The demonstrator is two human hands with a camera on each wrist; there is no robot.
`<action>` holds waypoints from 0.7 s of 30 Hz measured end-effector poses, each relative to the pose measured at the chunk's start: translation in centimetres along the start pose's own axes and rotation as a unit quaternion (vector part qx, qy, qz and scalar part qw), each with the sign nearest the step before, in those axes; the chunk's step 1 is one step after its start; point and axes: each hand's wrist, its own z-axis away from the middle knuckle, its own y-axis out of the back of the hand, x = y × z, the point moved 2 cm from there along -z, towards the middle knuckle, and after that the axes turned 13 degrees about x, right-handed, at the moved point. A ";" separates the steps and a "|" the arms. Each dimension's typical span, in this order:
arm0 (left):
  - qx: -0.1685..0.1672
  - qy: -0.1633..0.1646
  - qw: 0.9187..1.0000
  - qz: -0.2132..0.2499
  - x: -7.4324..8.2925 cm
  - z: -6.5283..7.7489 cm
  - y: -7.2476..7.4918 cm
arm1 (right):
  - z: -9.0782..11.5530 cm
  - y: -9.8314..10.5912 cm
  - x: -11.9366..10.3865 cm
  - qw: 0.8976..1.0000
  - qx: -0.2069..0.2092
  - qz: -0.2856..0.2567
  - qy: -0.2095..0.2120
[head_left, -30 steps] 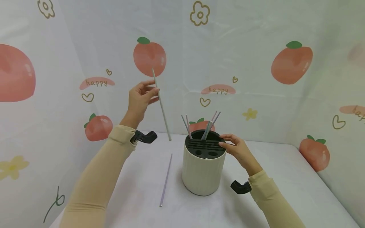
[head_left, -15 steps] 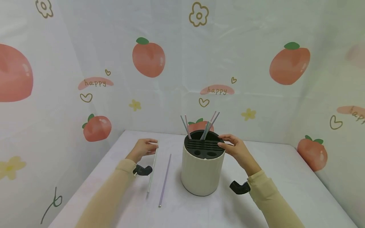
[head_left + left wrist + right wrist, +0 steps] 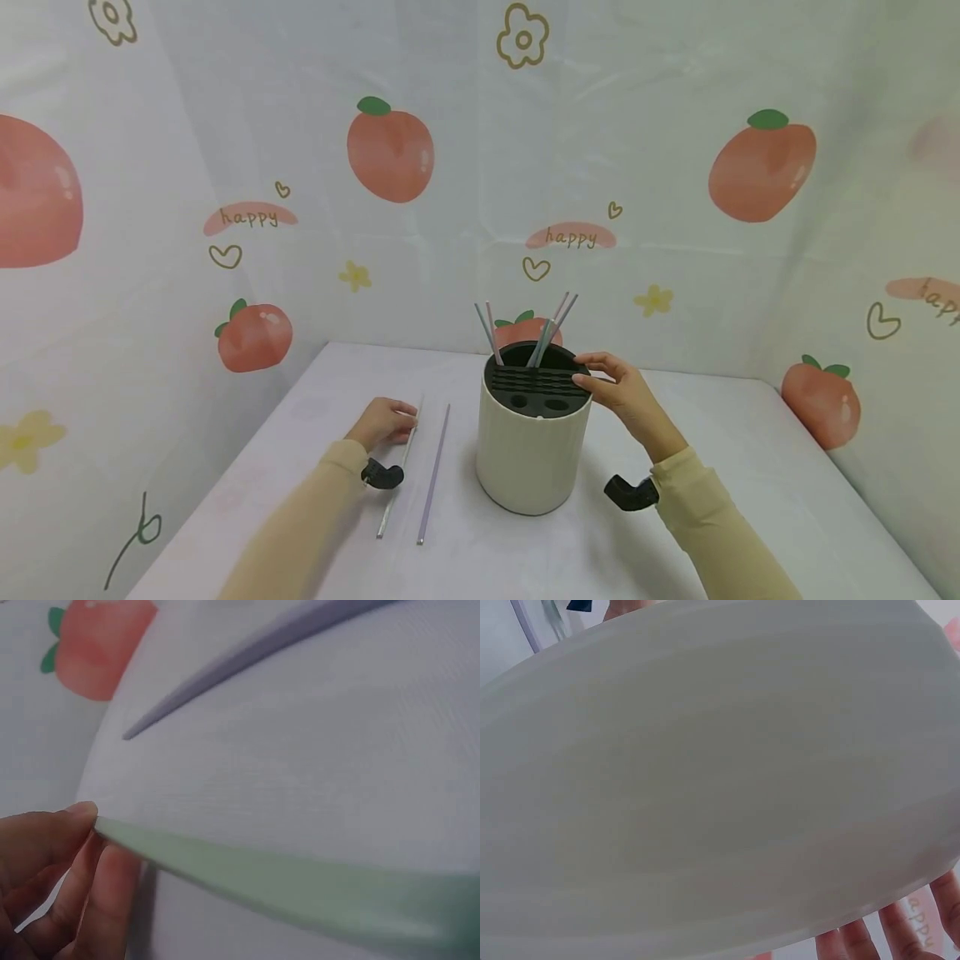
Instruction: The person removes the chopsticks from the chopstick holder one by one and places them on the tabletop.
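Left hand point(image 3: 384, 421): thumb and fingers pinch 1 slim, pale green stick point(image 3: 285, 885) close to its far end, low over the white tabletop point(image 3: 495, 558); full contact with the surface cannot be told. 1 slim purple stick point(image 3: 434, 475) lies on the tabletop, between that stick and the ribbed, off-white cylindrical holder point(image 3: 531, 458), touching neither. Right hand point(image 3: 622, 396): thumb and fingers grip the holder's right rim. The holder stands upright; pastel sticks point(image 3: 553, 337) lean in the rear compartment of its black slotted insert point(image 3: 537, 408).
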 end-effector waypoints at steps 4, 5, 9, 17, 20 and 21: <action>0.003 0.006 1.000 -0.016 -0.1 0.0 -0.2 | -0.1 0.0 0.1 1.000 0.000 -0.002 0.003; -0.002 0.005 1.000 -0.016 0.0 0.0 -0.2 | -0.1 0.1 0.1 1.000 0.001 0.001 0.003; -0.001 0.008 1.000 -0.018 0.0 0.0 -0.3 | -0.1 0.1 0.1 1.000 0.001 0.009 0.000; 0.026 0.021 0.999 -0.034 -0.2 -0.3 -0.8 | -0.1 0.0 0.0 1.000 -0.001 0.009 0.001; 0.026 0.027 0.998 -0.041 -0.3 -0.5 -0.9 | -0.1 0.0 0.0 1.000 -0.002 0.011 0.002; 0.026 0.026 0.998 -0.044 -0.4 -0.5 -0.9 | -0.1 0.0 0.0 1.000 -0.002 0.011 0.002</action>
